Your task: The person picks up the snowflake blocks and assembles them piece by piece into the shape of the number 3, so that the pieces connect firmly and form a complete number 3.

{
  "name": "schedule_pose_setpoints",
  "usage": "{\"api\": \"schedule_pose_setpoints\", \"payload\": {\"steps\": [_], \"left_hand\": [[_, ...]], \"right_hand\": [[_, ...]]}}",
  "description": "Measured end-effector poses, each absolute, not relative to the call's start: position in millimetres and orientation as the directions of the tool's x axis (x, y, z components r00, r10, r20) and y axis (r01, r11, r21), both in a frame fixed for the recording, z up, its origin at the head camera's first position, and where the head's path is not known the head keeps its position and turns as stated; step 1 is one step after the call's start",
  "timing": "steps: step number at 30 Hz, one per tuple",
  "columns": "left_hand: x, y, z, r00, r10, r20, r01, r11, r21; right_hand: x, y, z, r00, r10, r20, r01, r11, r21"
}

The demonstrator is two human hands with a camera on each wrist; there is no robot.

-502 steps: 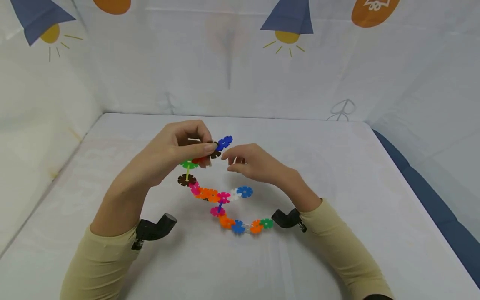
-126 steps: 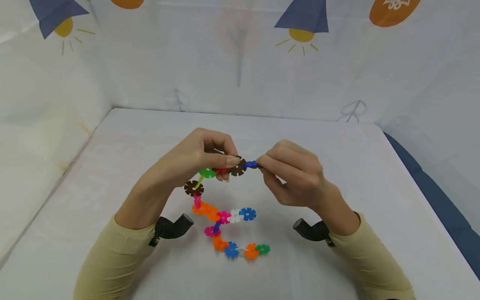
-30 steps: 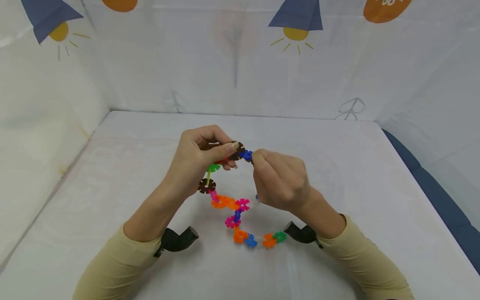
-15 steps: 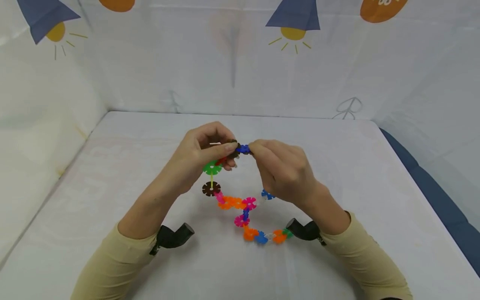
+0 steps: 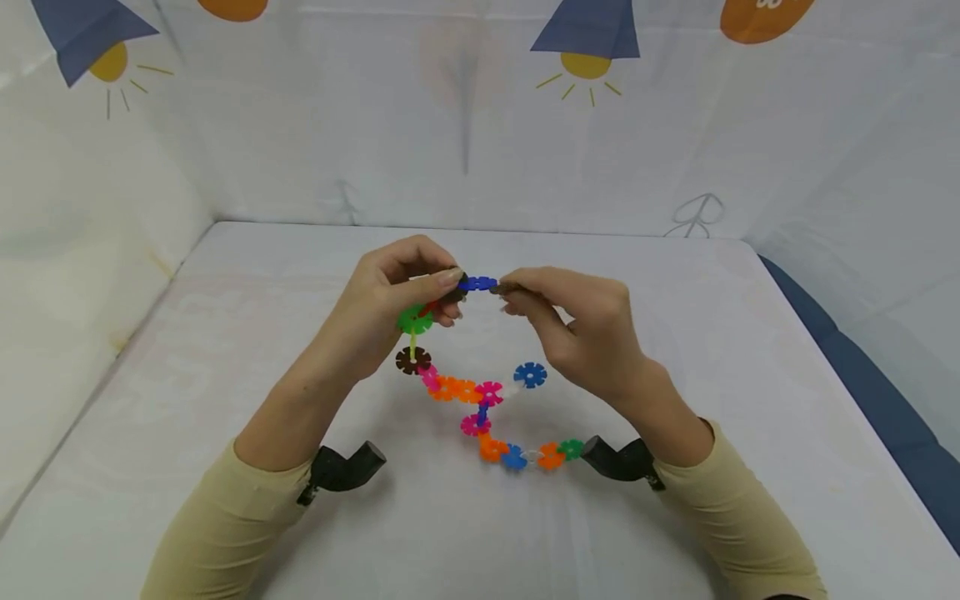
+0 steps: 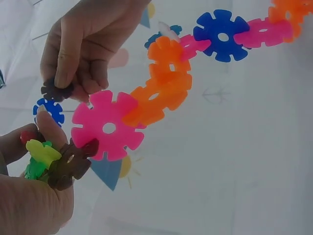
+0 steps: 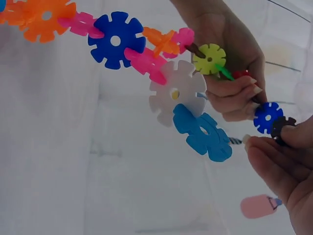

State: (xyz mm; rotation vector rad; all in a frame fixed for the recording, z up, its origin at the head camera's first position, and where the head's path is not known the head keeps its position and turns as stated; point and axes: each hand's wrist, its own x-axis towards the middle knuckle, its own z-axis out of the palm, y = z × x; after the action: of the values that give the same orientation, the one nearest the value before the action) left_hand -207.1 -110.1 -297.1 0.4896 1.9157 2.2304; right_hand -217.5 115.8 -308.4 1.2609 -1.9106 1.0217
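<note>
A branching chain of flower-shaped interlocking discs hangs from my left hand (image 5: 375, 312), whose thumb and fingers pinch a brown disc (image 5: 457, 293) near the chain's upper end. Slotted to that disc is a dark blue disc (image 5: 477, 284), bridging the gap between my hands. On its far side, my right hand (image 5: 592, 329) pinches another dark brown disc (image 7: 284, 125) between thumb and finger. Below the left fingers the chain runs through green (image 5: 416, 319), brown (image 5: 413, 361) and orange discs (image 5: 455, 389). One branch ends in a lighter blue disc (image 5: 530, 375), the other in a green one (image 5: 572, 450).
Beneath the hands spreads a white-covered table (image 5: 315, 533). A white cloth wall (image 5: 337, 125) printed with lamps stands behind it. Dark blue padding (image 5: 862, 383) lies along the right edge. Each sleeve carries a black wrist camera (image 5: 348, 468).
Earlier the right hand was apart from the chain, which ended at the dark blue disc; now it pinches a brown disc there. Lately both hands rose slightly, and the lighter blue end disc came into view.
</note>
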Motion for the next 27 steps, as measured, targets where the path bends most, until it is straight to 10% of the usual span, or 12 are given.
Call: {"api": "schedule_pose_setpoints", "payload": {"steps": [10,27], "left_hand": [[-211.7,-110.6,-300.6,-0.946,0.3,0.125,0.067,-0.196,0.978],[-209.4,-105.4,-301.4,-0.948,0.304,0.091,0.021,-0.226,0.974]], "right_hand": [[-217.2,120.5,-306.5,-0.638,-0.406,0.654,-0.746,0.119,-0.655],[-219.5,121.2,-304.7,-0.825,-0.389,0.41,-0.424,-0.053,-0.904]]}}
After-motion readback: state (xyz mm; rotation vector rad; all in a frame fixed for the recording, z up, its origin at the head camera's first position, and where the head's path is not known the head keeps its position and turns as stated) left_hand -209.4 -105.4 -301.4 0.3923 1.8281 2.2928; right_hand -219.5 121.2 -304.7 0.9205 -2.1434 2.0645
